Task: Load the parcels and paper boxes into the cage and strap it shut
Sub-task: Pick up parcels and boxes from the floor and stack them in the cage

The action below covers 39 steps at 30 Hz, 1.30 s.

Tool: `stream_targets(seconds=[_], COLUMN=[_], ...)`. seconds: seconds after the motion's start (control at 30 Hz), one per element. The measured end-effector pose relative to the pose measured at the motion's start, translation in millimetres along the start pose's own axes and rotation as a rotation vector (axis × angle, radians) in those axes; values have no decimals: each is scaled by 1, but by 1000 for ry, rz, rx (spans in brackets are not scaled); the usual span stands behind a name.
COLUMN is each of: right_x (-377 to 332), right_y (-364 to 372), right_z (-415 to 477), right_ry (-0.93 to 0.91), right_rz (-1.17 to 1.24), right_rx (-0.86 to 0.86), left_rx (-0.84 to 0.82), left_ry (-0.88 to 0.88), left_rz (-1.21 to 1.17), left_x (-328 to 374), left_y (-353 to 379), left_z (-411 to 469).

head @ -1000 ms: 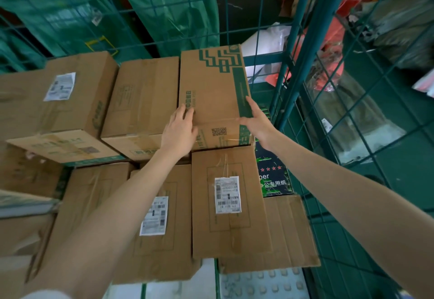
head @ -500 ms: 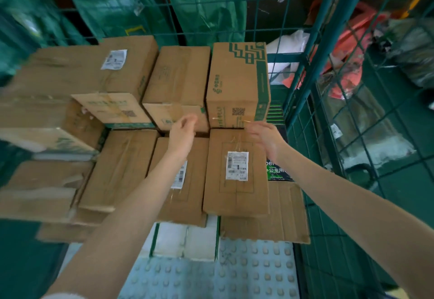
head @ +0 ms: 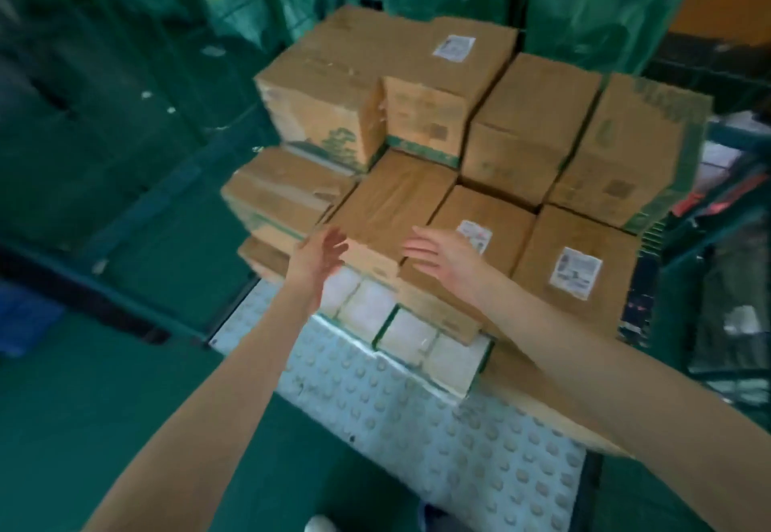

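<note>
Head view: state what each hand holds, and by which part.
Nothing is held: the left hand and right hand are open over the stacked brown cardboard boxes.

Boxes stacked on far part of floor plate, higher rows far, lower near; flat packs under near row; sacks behind stack; mesh wall right.
</note>
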State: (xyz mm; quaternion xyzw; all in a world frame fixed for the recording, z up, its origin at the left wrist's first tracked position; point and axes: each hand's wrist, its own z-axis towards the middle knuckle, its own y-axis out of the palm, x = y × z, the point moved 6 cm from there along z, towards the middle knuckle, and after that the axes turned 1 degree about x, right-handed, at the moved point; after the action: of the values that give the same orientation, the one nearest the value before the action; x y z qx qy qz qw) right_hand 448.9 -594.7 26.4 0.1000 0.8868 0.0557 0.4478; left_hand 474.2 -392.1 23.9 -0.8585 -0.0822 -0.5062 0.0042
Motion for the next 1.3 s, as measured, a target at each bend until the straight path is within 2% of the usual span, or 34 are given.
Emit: stream_targets(seconds=[0.1, 0.13, 0.3, 0.47, 0.73, 1.0, 1.17, 1.3], right_x=[21, 39, 99, 161, 236, 288, 312, 325], right_y=[68, 118, 256, 390, 566, 721, 833, 920], right_z=[5, 4, -15, -30, -55, -64, -61, -55], right_ry=[14, 33, 82, 123, 145, 162, 175, 190], right_rz=[-80, -118, -276, -429, -677, -891, -1000, -1064], right_rx=[-69, -117, -240, -410, -683, -886, -1032, -1118], left_rx=[68, 123, 242, 359, 691, 981, 1165, 1302], left_ry=[-7, -7, -50, -82, -53, -38, -44, 15], left_rz=[-36, -66, -115, -180, -358, -527, -651, -775], left_x=[-7, -11, -36, -62, -100, -127, -126, -112], left_y=[-72, -128, -291, -425, -579, -704, -785, -852], left_z=[-12, -20, -54, -102, -176, -224, -236, -245])
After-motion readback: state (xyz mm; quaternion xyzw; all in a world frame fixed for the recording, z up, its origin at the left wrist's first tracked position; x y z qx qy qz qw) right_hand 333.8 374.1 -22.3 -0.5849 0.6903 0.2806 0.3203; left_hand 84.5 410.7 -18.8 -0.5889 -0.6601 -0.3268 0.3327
